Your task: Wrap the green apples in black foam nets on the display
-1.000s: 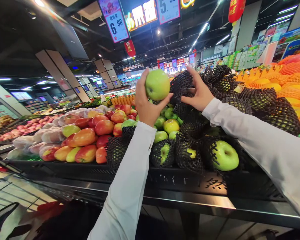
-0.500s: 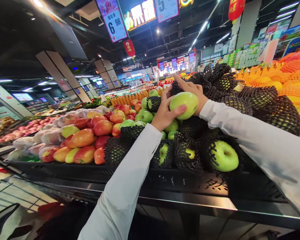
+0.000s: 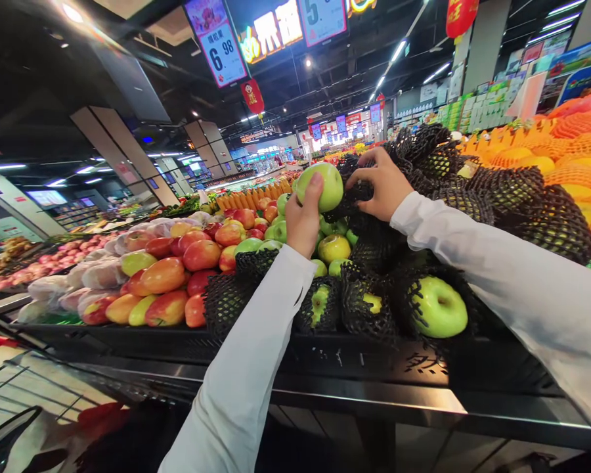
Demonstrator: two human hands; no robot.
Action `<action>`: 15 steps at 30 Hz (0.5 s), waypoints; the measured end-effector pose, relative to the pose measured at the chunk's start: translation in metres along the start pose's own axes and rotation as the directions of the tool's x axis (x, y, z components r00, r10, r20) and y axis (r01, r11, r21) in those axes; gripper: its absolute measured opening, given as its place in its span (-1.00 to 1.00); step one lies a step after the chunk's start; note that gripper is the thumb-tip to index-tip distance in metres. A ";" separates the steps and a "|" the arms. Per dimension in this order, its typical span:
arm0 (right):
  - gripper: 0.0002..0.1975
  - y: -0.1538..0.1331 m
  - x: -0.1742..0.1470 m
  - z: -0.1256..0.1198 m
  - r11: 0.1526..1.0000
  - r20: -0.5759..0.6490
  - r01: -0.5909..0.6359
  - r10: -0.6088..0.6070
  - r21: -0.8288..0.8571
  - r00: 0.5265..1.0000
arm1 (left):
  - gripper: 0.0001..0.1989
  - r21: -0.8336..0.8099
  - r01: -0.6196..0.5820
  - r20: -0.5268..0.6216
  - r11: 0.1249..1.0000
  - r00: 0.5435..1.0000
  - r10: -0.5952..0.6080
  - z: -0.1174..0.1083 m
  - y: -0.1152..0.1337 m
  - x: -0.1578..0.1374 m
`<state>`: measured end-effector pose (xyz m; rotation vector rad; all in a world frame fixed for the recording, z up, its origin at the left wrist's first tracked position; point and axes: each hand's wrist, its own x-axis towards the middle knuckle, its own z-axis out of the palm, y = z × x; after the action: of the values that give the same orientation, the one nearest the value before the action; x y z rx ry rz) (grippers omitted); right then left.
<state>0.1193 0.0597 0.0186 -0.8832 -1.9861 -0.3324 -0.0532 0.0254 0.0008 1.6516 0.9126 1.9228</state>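
My left hand [image 3: 303, 220] is closed around a bare green apple [image 3: 331, 186], its thumb lying across the front, held above the apple pile. Just right of it, my right hand [image 3: 381, 184] has its fingers curled on a black foam net [image 3: 358, 192]; the fingertips are partly lost against the dark mesh. Beneath the hands lie loose green apples, among them a yellowish one [image 3: 333, 248]. Along the front edge sit apples in black foam nets [image 3: 320, 303], and one green apple [image 3: 440, 307] pokes out of its net.
Red-yellow apples [image 3: 165, 274] are heaped to the left, with wrapped fruit [image 3: 103, 272] beyond. More netted fruit [image 3: 487, 197] piles up on the right beside orange-netted fruit [image 3: 581, 167]. A metal ledge [image 3: 374, 397] runs along the display's front. At lower left stands a wire cart [image 3: 34, 384].
My left hand has carried the green apple left and slightly up, away from my right hand. The right hand's fingers have gone from extended to curled at the black netting.
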 end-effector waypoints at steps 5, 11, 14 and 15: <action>-0.52 -0.004 0.000 0.006 0.990 0.137 0.114 -0.125 0.080 0.983 | -0.48 0.217 -0.083 -0.156 0.973 0.981 0.118 -0.003 -0.008 0.005; -0.47 -0.016 0.001 0.000 0.988 -0.028 0.145 -0.144 0.055 0.989 | -0.36 0.493 -0.171 -0.116 0.853 0.959 0.259 -0.007 -0.012 0.008; -0.50 -0.021 0.000 -0.006 0.992 -0.072 0.106 -0.101 0.064 0.992 | -0.33 0.547 -0.194 -0.054 0.815 0.963 0.265 -0.008 -0.012 0.008; -0.52 -0.023 -0.001 -0.008 0.991 -0.065 0.111 -0.106 0.077 0.992 | -0.34 0.551 -0.182 -0.049 0.814 0.967 0.249 -0.008 -0.013 0.008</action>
<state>0.1081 0.0385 0.0245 -0.7077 -1.9806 -0.3344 -0.0635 0.0385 -0.0039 2.0444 1.4877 2.0499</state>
